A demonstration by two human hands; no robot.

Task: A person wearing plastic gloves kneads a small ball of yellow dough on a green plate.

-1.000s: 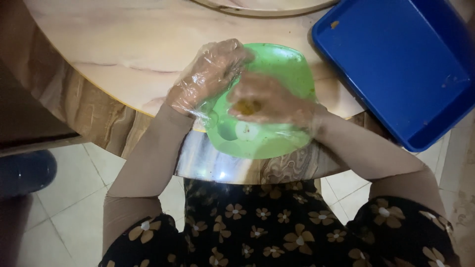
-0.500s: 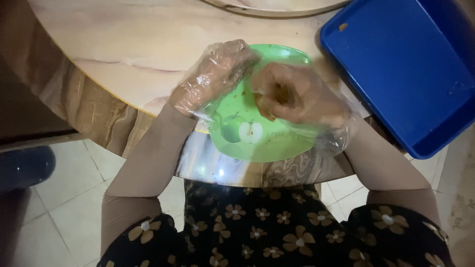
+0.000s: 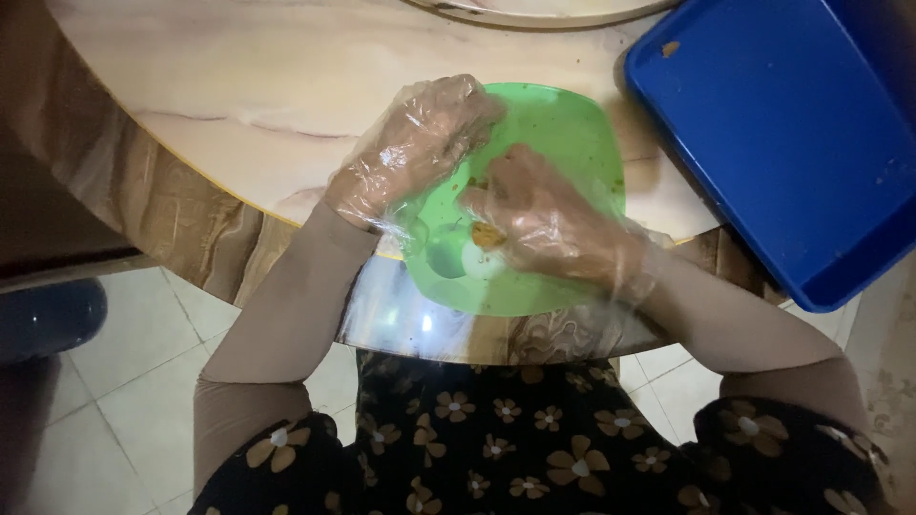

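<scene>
The green plastic bowl is gripped at its rim by the gloved left hand. An orange food bit is pinched by the gloved right hand. A blue tray is seen just beside, on the marble table.

This looks like a home dining or kitchen area: a round marble-patterned table with a glossy edge, a pale tiled floor, a blue plastic tray, and a green plastic bowl smeared with food.

The blue tray runs off the right edge; the right hand hides part of the green bowl.
</scene>
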